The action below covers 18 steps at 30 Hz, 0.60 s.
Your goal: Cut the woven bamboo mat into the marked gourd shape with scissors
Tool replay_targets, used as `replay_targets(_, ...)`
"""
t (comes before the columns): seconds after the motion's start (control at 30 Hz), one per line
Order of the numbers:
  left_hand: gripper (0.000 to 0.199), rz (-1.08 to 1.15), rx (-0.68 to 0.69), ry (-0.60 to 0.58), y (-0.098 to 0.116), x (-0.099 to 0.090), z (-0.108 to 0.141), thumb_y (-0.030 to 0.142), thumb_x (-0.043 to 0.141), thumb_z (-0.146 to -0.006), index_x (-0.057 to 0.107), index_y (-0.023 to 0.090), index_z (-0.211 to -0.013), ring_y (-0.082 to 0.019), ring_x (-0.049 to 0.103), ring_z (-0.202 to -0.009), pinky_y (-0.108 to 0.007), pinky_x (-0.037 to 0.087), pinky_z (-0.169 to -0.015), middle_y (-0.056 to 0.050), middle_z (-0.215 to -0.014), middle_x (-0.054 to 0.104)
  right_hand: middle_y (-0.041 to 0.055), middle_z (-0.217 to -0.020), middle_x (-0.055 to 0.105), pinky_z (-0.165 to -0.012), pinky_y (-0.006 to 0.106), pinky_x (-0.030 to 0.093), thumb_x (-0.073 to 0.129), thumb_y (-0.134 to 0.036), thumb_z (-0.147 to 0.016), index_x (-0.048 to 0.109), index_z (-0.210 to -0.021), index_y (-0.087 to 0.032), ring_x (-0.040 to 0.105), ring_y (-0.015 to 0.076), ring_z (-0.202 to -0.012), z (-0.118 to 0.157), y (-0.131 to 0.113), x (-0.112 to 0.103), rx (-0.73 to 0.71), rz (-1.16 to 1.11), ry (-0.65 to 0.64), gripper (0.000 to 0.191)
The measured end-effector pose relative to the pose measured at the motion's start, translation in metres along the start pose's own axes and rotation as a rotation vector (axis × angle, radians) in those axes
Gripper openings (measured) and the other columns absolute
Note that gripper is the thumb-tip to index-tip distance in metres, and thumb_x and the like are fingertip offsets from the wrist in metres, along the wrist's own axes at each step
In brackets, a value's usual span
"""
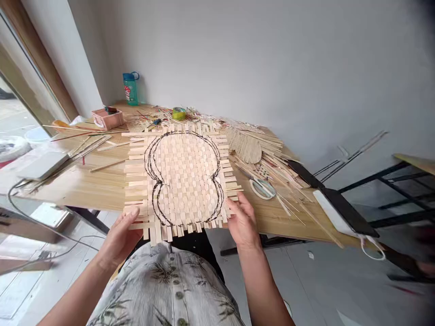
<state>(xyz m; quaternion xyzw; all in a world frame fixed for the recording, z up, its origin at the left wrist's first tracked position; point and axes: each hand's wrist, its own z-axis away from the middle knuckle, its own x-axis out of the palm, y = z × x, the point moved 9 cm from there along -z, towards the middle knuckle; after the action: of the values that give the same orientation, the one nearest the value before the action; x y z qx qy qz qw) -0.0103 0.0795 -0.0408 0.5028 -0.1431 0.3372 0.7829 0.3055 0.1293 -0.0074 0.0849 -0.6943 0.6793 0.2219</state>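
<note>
A square mat woven from pale flat strips (186,181) is held up in front of me, tilted above the table's near edge. Black double lines on it trace a rounded, pinched-in-the-middle outline. Loose strip ends stick out along its sides. My left hand (122,235) grips the lower left corner, thumb on the front face. My right hand (243,219) pinches the lower right edge the same way. The other fingers of both hands are partly hidden behind the mat.
On the wooden table (102,181) lie many loose strips (272,167), scissors (261,186), a yellow-green tape roll (179,113) and a pink box (108,118). A teal bottle (130,89) stands by the wall. A cable (30,222) hangs at left; a white-and-black case (340,213) sits right.
</note>
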Motion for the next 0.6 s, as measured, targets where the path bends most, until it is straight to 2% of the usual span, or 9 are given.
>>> replay_targets(0.13,0.036,-0.073,0.019,-0.056,0.008,0.011,0.000,0.026,0.105,-0.043,0.081,0.015,-0.067,-0.018,0.074,-0.065,-0.022,0.060,-0.063,-0.006,-0.070,0.080,0.0020,-0.106,0.080,-0.093,0.038,0.057,0.089,-0.038,-0.070,0.077,-0.103,-0.026,0.074,0.0247,-0.101,-0.002,0.000,0.000,-0.003,0.001,0.001,0.037)
replay_targets(0.3,0.035,-0.148,0.088,-0.121,0.029,0.021,-0.011,0.025,0.104,-0.044,0.083,0.015,-0.070,-0.016,0.076,-0.072,-0.019,0.059,-0.067,-0.006,-0.078,0.083,0.0033,-0.114,0.079,-0.097,0.040,0.056,0.088,-0.037,-0.073,0.075,-0.110,-0.028,0.072,0.0260,-0.110,-0.003,-0.004,0.010,-0.031,-0.001,-0.052,0.040)
replay_targets(0.47,0.033,-0.163,0.080,-0.174,0.044,0.033,-0.028,0.024,0.103,-0.047,0.083,0.014,-0.071,-0.018,0.074,-0.062,-0.023,0.059,-0.055,-0.006,-0.073,0.082,0.0026,-0.120,0.077,-0.101,0.040,0.055,0.087,-0.037,-0.075,0.075,-0.108,-0.028,0.069,0.0247,-0.115,-0.014,-0.002,0.016,-0.047,-0.031,-0.092,0.036)
replay_targets(0.6,0.029,-0.111,0.076,-0.175,0.049,0.037,-0.042,0.014,0.101,-0.050,0.082,0.014,-0.071,-0.022,0.078,-0.069,-0.027,0.064,-0.063,-0.007,-0.076,0.082,0.0023,-0.120,0.076,-0.104,0.038,0.053,0.088,-0.035,-0.075,0.075,-0.106,-0.028,0.068,0.0227,-0.117,-0.021,0.002,0.013,-0.060,-0.040,-0.075,0.035)
